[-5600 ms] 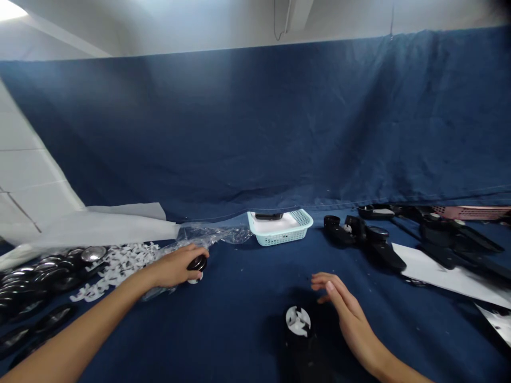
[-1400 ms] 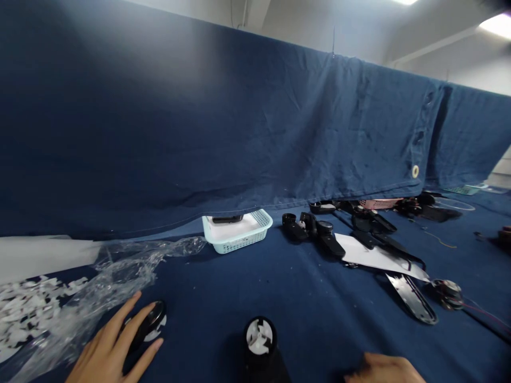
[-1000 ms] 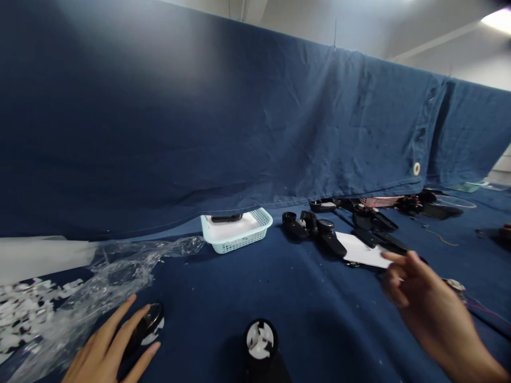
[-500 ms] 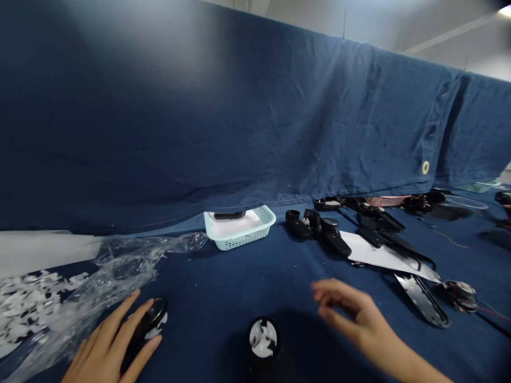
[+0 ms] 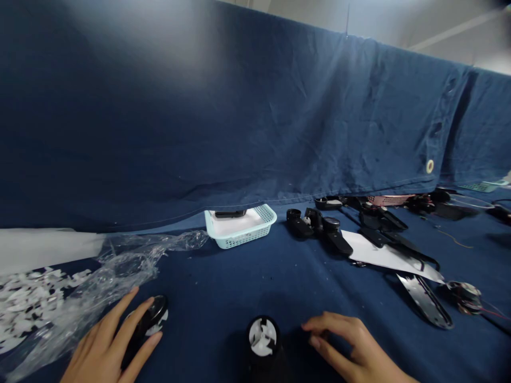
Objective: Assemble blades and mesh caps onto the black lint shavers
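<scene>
While the left hand (image 5: 106, 348) rests over a shiny black cap (image 5: 158, 306), the right hand (image 5: 351, 346) sits on the other side of a black post (image 5: 264, 364), close to it but not touching. Of the two hands, the right one is much nearer the post. The post is at the bottom middle of the view, and its round white top (image 5: 262, 336) faces up toward the camera. Its long way seems to run from that top down toward the person, but the low part is too dark to see well. The right thumb and pointing finger are apart, with nothing seen between them. The left fingers are spread over the cap and the thumb reaches along its near side; I cannot tell if they squeeze it. A bit of white plastic (image 5: 158, 323) peeks out at the cap's edge. Everything lies on a blue cloth (image 5: 223, 287) with soft wrinkles. Past the post is a pale blue basket (image 5: 245, 239), well apart from both hands. Crinkly clear wrap (image 5: 128, 271) and a heap of small white bits (image 5: 27, 303) lie by the left hand. Over to the right are black parts (image 5: 337, 243), white paper (image 5: 369, 252) and a long shell (image 5: 429, 304). A big blue curtain (image 5: 239, 117) hangs behind.
</scene>
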A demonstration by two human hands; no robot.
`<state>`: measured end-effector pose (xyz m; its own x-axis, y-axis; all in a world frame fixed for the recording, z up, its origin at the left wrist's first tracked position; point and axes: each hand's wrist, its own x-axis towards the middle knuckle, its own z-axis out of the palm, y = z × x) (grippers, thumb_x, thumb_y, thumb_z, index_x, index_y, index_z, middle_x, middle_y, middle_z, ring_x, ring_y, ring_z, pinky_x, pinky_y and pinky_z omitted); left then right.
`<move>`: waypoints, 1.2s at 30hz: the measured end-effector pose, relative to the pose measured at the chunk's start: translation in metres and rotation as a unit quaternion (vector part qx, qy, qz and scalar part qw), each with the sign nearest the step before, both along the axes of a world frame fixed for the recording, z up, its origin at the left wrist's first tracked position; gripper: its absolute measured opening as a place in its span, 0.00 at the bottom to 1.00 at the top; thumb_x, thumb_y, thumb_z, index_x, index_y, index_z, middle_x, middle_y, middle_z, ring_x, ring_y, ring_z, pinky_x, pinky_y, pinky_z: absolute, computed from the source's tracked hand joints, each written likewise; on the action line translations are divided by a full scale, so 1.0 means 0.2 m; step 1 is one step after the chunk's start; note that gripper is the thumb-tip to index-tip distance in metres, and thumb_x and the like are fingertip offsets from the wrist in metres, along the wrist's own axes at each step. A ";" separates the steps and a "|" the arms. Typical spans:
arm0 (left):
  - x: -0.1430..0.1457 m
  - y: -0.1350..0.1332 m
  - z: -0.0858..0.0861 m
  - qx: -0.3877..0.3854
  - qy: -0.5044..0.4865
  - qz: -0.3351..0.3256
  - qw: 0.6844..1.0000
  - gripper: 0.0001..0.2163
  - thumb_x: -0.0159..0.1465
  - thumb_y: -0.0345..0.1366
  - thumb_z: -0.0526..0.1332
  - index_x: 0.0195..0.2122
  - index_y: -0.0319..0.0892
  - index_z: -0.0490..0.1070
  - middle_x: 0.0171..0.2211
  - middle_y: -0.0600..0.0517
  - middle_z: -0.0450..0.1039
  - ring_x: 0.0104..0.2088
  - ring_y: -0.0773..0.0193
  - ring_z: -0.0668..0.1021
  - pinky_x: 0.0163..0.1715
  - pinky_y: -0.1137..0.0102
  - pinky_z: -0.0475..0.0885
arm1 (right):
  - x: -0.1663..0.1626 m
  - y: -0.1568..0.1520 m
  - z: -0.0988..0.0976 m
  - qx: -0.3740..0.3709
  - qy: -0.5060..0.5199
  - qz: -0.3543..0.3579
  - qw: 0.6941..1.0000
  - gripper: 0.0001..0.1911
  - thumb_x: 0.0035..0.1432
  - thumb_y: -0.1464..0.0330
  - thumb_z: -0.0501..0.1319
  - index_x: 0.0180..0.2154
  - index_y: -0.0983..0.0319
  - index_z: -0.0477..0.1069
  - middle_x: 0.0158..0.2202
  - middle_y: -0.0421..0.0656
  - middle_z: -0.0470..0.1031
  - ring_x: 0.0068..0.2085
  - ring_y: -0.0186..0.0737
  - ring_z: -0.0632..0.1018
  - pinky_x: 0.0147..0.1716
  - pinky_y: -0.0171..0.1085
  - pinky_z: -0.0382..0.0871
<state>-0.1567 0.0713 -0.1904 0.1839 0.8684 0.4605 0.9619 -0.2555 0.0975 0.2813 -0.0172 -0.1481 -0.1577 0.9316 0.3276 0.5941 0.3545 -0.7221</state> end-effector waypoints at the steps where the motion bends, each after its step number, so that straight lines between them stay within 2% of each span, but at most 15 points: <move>1: 0.00 0.00 0.00 0.001 0.007 -0.004 1.000 0.26 0.64 0.52 0.51 0.64 0.64 0.49 0.70 0.58 0.44 0.59 0.41 0.68 0.53 0.43 0.67 | -0.02 0.02 0.01 0.014 0.005 0.011 1.000 0.11 0.61 0.68 0.60 0.45 0.54 0.76 0.38 0.44 0.82 0.38 0.44 0.83 0.38 0.38 0.80; 3: 0.00 -0.01 0.01 0.000 0.016 -0.010 1.000 0.26 0.65 0.51 0.51 0.65 0.62 0.49 0.70 0.57 0.43 0.59 0.40 0.68 0.54 0.43 0.66 | -0.06 0.05 0.04 0.038 0.010 0.039 0.998 0.16 0.59 0.70 0.61 0.49 0.54 0.73 0.42 0.45 0.80 0.42 0.44 0.82 0.40 0.38 0.79; 7: 0.00 -0.02 0.02 -0.013 0.027 -0.013 0.999 0.27 0.64 0.51 0.53 0.65 0.57 0.54 0.70 0.52 0.46 0.60 0.39 0.67 0.54 0.43 0.66 | -0.12 0.10 0.09 0.044 -0.031 0.134 0.989 0.26 0.57 0.71 0.63 0.57 0.56 0.65 0.57 0.50 0.71 0.56 0.47 0.75 0.53 0.42 0.73; 11: 0.01 -0.03 0.04 -0.018 0.029 -0.017 0.999 0.27 0.65 0.50 0.53 0.65 0.56 0.54 0.70 0.50 0.46 0.62 0.40 0.65 0.56 0.44 0.64 | -0.19 0.15 0.10 0.035 -0.074 0.196 0.977 0.26 0.57 0.68 0.64 0.57 0.60 0.65 0.58 0.55 0.68 0.58 0.51 0.73 0.55 0.46 0.71; 15: 0.01 -0.03 0.04 -0.020 0.033 -0.016 0.999 0.28 0.64 0.51 0.53 0.65 0.54 0.55 0.70 0.50 0.46 0.62 0.40 0.64 0.57 0.44 0.65 | -0.22 0.18 0.07 0.008 -0.025 0.214 0.977 0.23 0.55 0.65 0.66 0.52 0.62 0.67 0.55 0.56 0.70 0.54 0.51 0.75 0.53 0.47 0.72; 19: 0.01 -0.04 0.04 -0.026 0.029 -0.008 0.999 0.27 0.65 0.51 0.53 0.65 0.55 0.55 0.70 0.50 0.46 0.62 0.41 0.65 0.56 0.44 0.65 | -0.23 0.18 0.03 0.006 0.029 0.219 0.975 0.18 0.56 0.65 0.65 0.48 0.61 0.67 0.53 0.54 0.71 0.52 0.49 0.76 0.52 0.46 0.71; 26: 0.02 -0.03 0.05 -0.017 0.012 -0.008 1.000 0.26 0.64 0.51 0.53 0.62 0.54 0.61 0.69 0.51 0.49 0.61 0.40 0.67 0.56 0.44 0.66 | -0.22 0.19 -0.01 0.024 0.050 0.223 0.973 0.19 0.56 0.67 0.65 0.50 0.60 0.66 0.53 0.53 0.71 0.53 0.49 0.75 0.52 0.44 0.71; 36: 0.02 -0.03 0.03 0.010 0.027 -0.006 1.000 0.23 0.63 0.50 0.53 0.58 0.51 0.65 0.65 0.47 0.57 0.60 0.39 0.67 0.56 0.43 0.65 | -0.22 0.21 -0.04 0.058 0.055 0.224 0.971 0.21 0.56 0.67 0.65 0.51 0.60 0.67 0.52 0.53 0.72 0.52 0.48 0.76 0.51 0.43 0.72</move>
<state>-0.1524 0.0656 -0.1835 0.2187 0.8566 0.4674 0.9626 -0.2680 0.0408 0.2371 0.0240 -0.1563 -0.4976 0.7326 0.4644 0.2831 0.6432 -0.7114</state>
